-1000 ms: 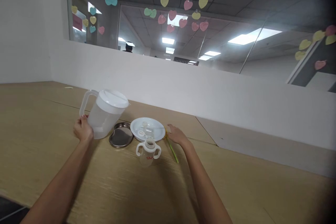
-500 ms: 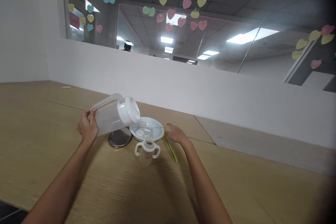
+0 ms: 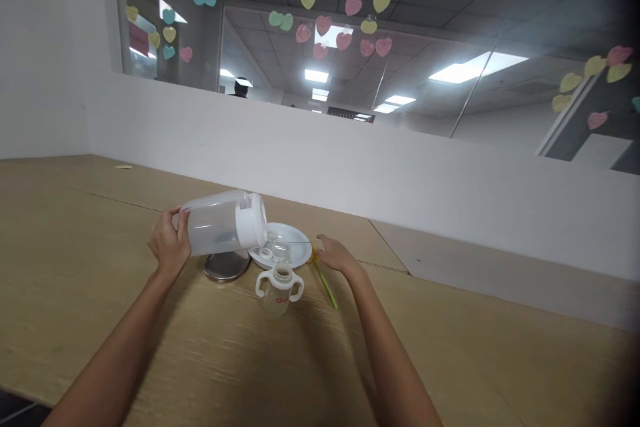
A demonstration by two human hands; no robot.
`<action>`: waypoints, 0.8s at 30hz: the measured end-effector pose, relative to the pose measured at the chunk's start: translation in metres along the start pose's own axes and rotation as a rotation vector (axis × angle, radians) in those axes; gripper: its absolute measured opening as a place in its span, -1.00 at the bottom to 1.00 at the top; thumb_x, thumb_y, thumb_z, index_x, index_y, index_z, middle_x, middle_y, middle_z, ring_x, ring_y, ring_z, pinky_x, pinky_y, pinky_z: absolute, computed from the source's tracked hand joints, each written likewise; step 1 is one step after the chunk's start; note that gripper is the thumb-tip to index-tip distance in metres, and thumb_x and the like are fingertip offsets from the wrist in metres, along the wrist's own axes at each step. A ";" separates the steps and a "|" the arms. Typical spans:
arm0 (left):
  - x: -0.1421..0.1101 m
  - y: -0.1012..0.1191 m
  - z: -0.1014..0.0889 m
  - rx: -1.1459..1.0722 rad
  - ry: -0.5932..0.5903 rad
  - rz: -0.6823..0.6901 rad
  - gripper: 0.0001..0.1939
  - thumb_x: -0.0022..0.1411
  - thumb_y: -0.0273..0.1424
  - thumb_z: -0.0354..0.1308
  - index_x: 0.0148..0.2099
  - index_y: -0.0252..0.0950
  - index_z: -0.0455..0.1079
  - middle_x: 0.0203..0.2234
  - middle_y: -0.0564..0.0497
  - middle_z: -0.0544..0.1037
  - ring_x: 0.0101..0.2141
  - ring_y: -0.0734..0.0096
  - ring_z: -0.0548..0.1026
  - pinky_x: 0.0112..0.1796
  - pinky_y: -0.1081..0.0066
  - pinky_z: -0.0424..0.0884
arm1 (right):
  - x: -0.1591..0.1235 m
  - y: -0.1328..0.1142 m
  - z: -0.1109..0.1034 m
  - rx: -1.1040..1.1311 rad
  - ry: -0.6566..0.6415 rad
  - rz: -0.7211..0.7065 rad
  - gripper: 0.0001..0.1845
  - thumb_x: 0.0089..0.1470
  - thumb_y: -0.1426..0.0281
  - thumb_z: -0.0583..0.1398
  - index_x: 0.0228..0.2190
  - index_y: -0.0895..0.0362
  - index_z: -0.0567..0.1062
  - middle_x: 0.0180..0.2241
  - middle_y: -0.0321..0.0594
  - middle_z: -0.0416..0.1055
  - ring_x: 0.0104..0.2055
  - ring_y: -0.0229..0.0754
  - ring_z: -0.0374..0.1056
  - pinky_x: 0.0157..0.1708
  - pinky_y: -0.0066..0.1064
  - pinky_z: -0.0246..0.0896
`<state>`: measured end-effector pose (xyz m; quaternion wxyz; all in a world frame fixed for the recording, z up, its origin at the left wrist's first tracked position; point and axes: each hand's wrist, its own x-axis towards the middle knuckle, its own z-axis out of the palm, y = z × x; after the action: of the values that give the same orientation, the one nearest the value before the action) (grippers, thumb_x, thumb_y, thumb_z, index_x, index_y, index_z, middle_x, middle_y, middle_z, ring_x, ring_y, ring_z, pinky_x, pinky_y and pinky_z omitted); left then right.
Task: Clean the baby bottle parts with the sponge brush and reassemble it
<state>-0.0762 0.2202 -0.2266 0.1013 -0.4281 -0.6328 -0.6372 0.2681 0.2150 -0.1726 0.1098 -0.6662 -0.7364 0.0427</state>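
Note:
My left hand [image 3: 169, 244] grips a clear plastic pitcher [image 3: 220, 223] with a white lid, tipped almost flat, its lid end pointing right over a white plate [image 3: 295, 251]. Just below the lid stands a small two-handled baby cup [image 3: 279, 288] with its top off and red print on its side. The plate carries a few small clear and white parts. My right hand [image 3: 336, 255] rests flat on the wooden table [image 3: 250, 353], fingers stretched out, beside the plate and touching the top of a thin yellow-green stick [image 3: 325, 283].
A kidney-shaped metal dish [image 3: 226, 267] lies under the pitcher, left of the plate. A low white partition [image 3: 350, 167] runs behind the table, with glass above it covered in coloured heart stickers. A grey surface [image 3: 500, 267] adjoins the table at the right.
The left hand has tipped the pitcher from nearly upright to almost horizontal, lid end toward the plate and cup. The right hand has stayed in place.

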 end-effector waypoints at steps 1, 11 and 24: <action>0.000 0.000 0.000 0.002 0.001 0.019 -0.57 0.22 -0.14 -0.13 -0.07 -0.31 0.34 -0.20 -0.16 0.47 -0.12 0.13 0.40 -0.09 0.25 0.24 | 0.000 0.000 0.000 0.002 -0.004 -0.001 -0.51 0.05 0.29 0.04 0.02 0.21 0.30 -0.02 -0.03 0.34 0.02 -0.11 0.27 -0.06 -0.42 0.09; -0.002 0.002 0.000 -0.009 0.010 0.177 -0.63 0.24 -0.19 -0.11 -0.09 -0.33 0.33 -0.19 -0.16 0.46 -0.09 0.19 0.38 -0.02 0.25 0.21 | -0.001 0.000 -0.001 0.008 -0.035 -0.011 -0.51 0.05 0.35 0.01 0.02 0.22 0.29 -0.04 -0.02 0.36 0.04 -0.10 0.25 -0.08 -0.41 0.09; -0.005 -0.010 0.010 -0.005 0.048 -0.096 -0.55 0.23 -0.09 -0.15 -0.07 -0.28 0.35 -0.20 -0.11 0.50 -0.18 0.21 0.43 -0.13 0.29 0.25 | 0.001 0.002 0.000 0.012 -0.033 -0.065 -0.56 0.07 0.32 0.00 -0.02 0.21 0.34 -0.05 -0.02 0.37 0.00 -0.11 0.28 -0.12 -0.45 0.10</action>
<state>-0.0762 0.2288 -0.2390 0.0848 -0.3820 -0.6485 -0.6529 0.2696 0.2158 -0.1728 0.1030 -0.6406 -0.7590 0.0545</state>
